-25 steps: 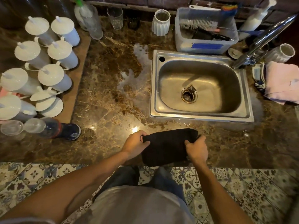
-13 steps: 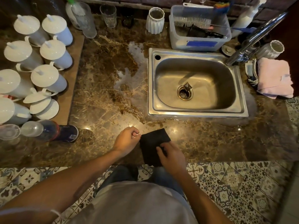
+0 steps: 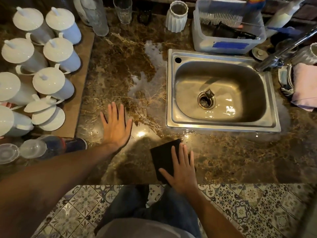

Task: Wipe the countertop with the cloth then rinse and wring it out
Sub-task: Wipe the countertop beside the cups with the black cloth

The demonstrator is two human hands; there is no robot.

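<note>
A folded black cloth (image 3: pixel 163 156) lies on the brown marble countertop (image 3: pixel 231 157) near its front edge, just in front of the steel sink (image 3: pixel 171 93). My right hand (image 3: pixel 181 169) presses flat on the cloth with straight fingers, covering its right half. My left hand (image 3: pixel 116 127) rests flat on the bare countertop to the left of the cloth, fingers spread, holding nothing. The tap (image 3: pixel 288 48) reaches over the sink from the right. A wet patch (image 3: pixel 151 79) shines on the counter left of the sink.
Several white lidded jugs (image 3: pixel 51 83) crowd a board at the left, with a bottle (image 3: pixel 56 146) lying in front. A ribbed white cup (image 3: pixel 176 16), a glass (image 3: pixel 122 9) and a plastic tub of brushes (image 3: pixel 228 43) stand behind. A pink towel (image 3: pixel 305 86) lies right of the sink.
Both hands held the cloth spread, then folded it smaller. My left hand has let go and moved up-left onto the bare counter; my right hand now lies flat on the folded cloth.
</note>
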